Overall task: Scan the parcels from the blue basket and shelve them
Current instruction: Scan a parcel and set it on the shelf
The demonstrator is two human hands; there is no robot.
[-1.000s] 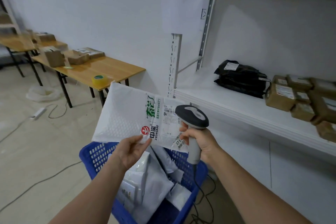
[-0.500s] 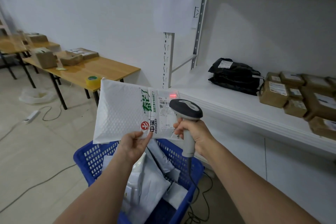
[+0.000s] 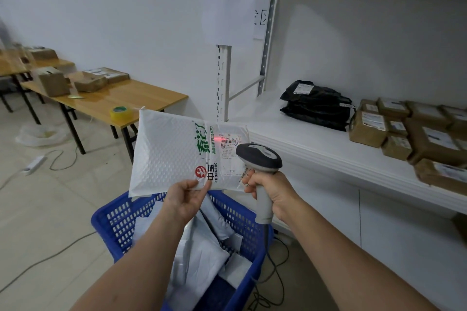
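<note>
My left hand (image 3: 188, 197) pinches the lower edge of a white bubble mailer (image 3: 171, 154) with green and red print, held upright above the blue basket (image 3: 118, 219). My right hand (image 3: 271, 190) grips the handle of a grey barcode scanner (image 3: 260, 156) right in front of the mailer's shipping label (image 3: 231, 145). A red scan line glows on the label's barcode. Several white parcels (image 3: 202, 255) lie in the basket.
A white shelf (image 3: 316, 149) at right carries black bags (image 3: 316, 105) and several brown boxes (image 3: 414, 134). Wooden tables (image 3: 121, 101) at left hold boxes and a tape roll (image 3: 121, 113). Cables and a power strip (image 3: 34, 165) lie on the floor.
The mailer has risen slightly and the scanner has come up to its label. The red scan light, absent a second ago, now falls on the barcode.
</note>
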